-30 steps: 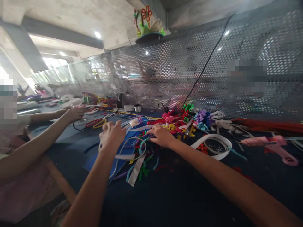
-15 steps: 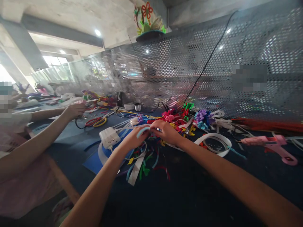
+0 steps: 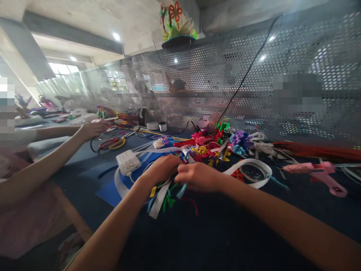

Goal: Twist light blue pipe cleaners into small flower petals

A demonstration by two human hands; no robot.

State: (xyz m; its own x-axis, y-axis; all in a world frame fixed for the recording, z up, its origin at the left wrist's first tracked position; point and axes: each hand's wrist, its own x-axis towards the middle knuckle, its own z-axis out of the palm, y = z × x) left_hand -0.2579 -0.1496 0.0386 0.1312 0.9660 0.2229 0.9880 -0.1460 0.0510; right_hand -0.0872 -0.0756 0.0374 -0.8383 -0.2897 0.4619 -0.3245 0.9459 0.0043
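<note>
A: Head view, and your two hands sit close together mid-table. Your left hand (image 3: 162, 169) is curled shut on a light blue pipe cleaner (image 3: 181, 190), and your right hand (image 3: 197, 176) is closed over the same strand just beside it; its blue tip pokes out below your knuckles.

B: Room to move?

A: Plenty toward you: dark table (image 3: 225, 233) lies bare along the near edge. Ahead it's crowded: a heap of coloured strands (image 3: 166, 195) under your wrists, pompom flowers (image 3: 220, 145) beyond, then the perforated metal screen (image 3: 254, 86) closing off the far side.

B: Containers?

A: One white ribbon loop (image 3: 255, 171) right of your hands, ringing a small dotted disc. No proper bin that I can make out.

B: Count?

A: One white power adapter (image 3: 128, 162) left of you, one pink glue gun (image 3: 318, 171) far right, one yellow-handled scissors (image 3: 115, 143), and a co-worker's hand (image 3: 91, 130) at left.
</note>
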